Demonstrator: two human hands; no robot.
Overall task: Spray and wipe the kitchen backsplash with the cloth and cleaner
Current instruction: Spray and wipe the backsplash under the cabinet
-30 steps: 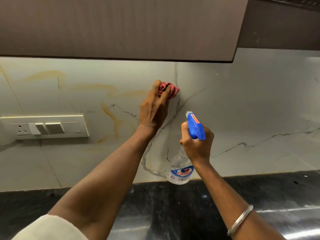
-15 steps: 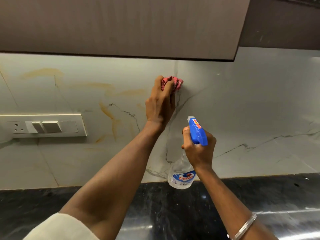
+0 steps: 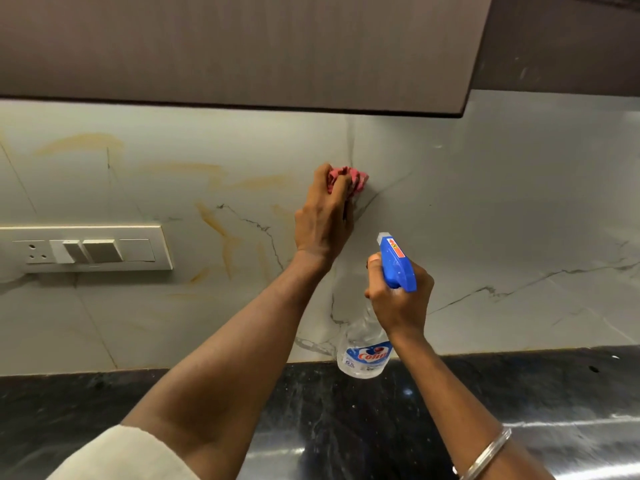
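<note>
My left hand [image 3: 323, 220] presses a bunched pink cloth [image 3: 349, 180] against the pale marble backsplash [image 3: 502, 209], just right of a vertical seam and above a dark vein. Most of the cloth is hidden under my fingers. My right hand [image 3: 398, 299] grips the neck of a clear spray bottle [image 3: 365, 351] with a blue trigger head [image 3: 396, 263], held in the air below and right of the cloth, nozzle towards the wall. The bottle's lower half hangs over the counter's back edge.
A cream switch plate [image 3: 86, 249] sits on the backsplash at the left. A dark wall cabinet [image 3: 242, 46] overhangs close above the cloth. The black stone countertop [image 3: 346, 427] runs along the bottom. Yellowish streaks [image 3: 221, 233] mark the marble left of my hand.
My left hand with the cloth slid up the wall, then back down slightly and to the right. My right hand with the bottle dropped a little and drifted right.
</note>
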